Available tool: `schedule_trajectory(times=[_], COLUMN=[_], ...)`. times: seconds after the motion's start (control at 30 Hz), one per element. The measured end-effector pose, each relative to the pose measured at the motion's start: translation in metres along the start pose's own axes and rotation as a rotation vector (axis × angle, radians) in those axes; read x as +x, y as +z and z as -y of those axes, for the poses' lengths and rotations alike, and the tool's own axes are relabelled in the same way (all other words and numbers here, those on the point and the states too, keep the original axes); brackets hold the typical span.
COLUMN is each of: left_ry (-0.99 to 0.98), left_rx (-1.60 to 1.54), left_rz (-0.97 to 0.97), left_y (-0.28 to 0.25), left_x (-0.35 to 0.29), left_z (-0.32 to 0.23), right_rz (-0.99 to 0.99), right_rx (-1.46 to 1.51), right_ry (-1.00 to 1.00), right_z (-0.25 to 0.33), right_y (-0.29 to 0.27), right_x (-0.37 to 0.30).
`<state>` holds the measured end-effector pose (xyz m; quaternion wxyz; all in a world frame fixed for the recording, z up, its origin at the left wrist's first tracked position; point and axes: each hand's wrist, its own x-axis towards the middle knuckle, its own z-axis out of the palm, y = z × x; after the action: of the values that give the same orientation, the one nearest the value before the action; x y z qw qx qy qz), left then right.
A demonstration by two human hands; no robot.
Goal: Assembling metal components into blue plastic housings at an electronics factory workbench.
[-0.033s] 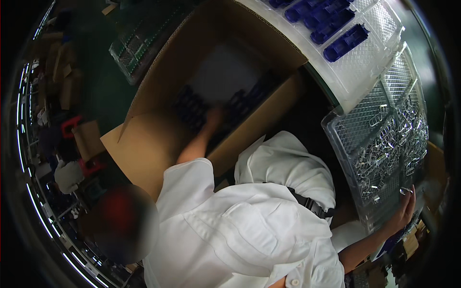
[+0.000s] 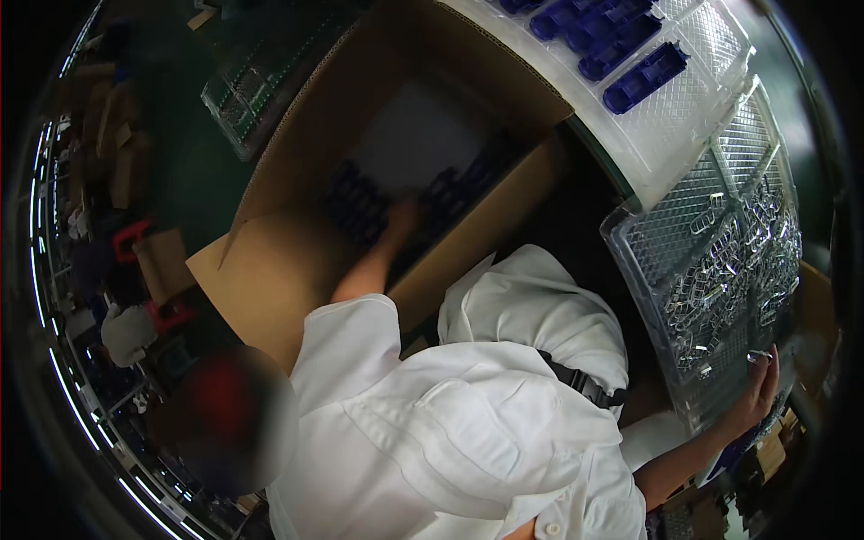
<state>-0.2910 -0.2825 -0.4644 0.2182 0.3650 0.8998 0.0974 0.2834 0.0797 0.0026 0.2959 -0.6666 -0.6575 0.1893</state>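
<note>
My left hand (image 2: 404, 219) reaches deep into a large cardboard box (image 2: 301, 279). Dark blue plastic parts (image 2: 357, 202) lie in the box on both sides of that hand. Shadow hides its fingers, so neither their position nor anything in them can be made out. Over at the right, my right hand (image 2: 759, 396) is by the near end of a clear plastic tray (image 2: 643, 270). A small shiny metal clip (image 2: 759, 356) is pinched at its fingertips. Many similar bent-wire metal clips (image 2: 720, 279) lie heaped in the tray.
A translucent white tray (image 2: 670, 121) at the upper right carries several blue plastic holders (image 2: 645, 78). Beyond the box, another clear tray (image 2: 236, 112) rests on a green surface. A person (image 2: 126, 328) sits far left, near red stools (image 2: 168, 315) and a carton (image 2: 165, 264).
</note>
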Motion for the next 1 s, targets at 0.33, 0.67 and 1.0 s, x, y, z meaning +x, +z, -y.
schedule_trajectory(times=[0.33, 0.67, 1.0], left_ry=[-0.006, -0.019, 0.460], left_rx=[-0.242, -1.067, -1.547], left_rz=[0.195, -0.210, 0.580], left_y=[0.007, -0.218, -0.279], left_x=[0.054, -0.026, -0.090], left_z=[0.017, -0.191, -0.383], right_rz=[-0.044, -0.014, 0.069], right_rx=[0.087, 0.334, 0.764], right_ry=[0.010, 0.037, -0.010], right_z=[-0.007, -0.047, 0.012], right_y=[-0.009, -0.023, -0.003], right_x=[-0.028, -0.050, -0.063])
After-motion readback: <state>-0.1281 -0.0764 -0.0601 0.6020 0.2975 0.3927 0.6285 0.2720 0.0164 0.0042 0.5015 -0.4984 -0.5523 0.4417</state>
